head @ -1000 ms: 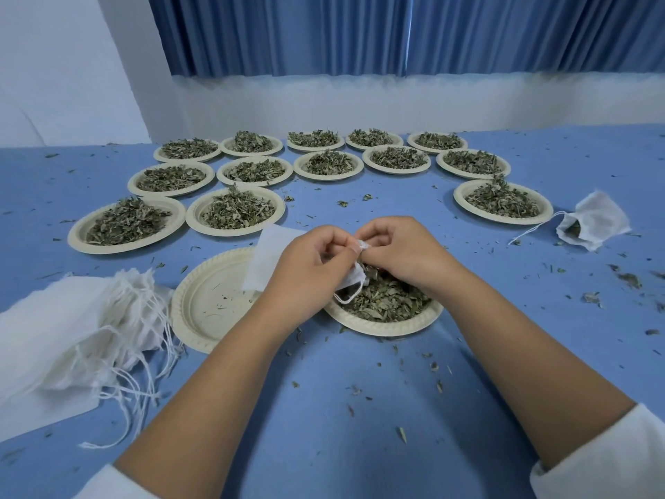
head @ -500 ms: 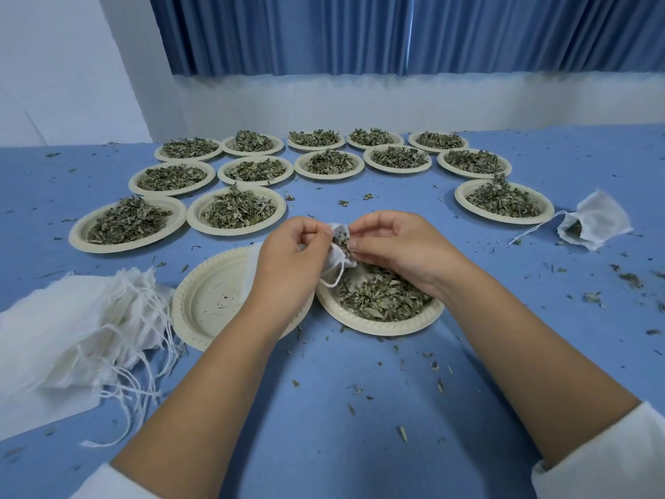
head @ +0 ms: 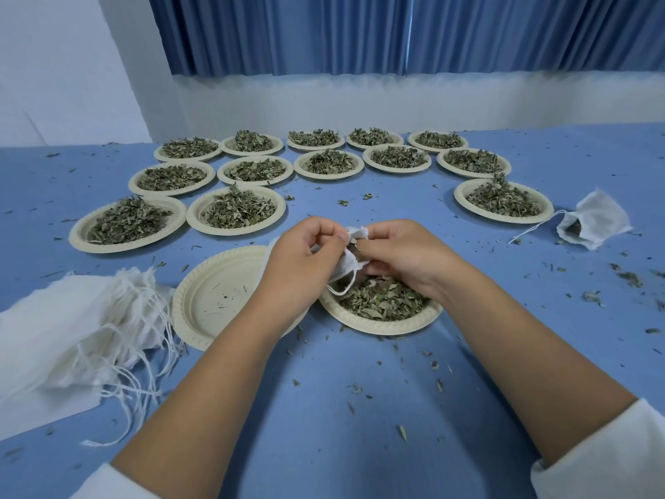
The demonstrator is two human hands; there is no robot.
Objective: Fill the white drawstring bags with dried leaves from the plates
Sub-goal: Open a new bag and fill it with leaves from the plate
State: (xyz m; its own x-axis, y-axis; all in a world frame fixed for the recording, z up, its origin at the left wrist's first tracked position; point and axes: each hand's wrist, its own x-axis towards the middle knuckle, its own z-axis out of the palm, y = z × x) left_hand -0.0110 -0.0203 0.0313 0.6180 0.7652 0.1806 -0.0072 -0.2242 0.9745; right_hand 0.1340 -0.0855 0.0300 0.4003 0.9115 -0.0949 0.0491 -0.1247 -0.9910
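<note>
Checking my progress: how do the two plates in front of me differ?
The left plate holds only crumbs; the right plate, a heap of leaves. The right hand hovers over the right plate; the left hand covers the left plate's edge. Both are cream with ridged rims.

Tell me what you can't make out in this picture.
1. Head view: how full the bag is; the left hand and right hand cover most of it.
2. Head view: bag count in the pile; the left edge cuts it off.
3. Head view: fill of the far bag; its cloth hides it.
</note>
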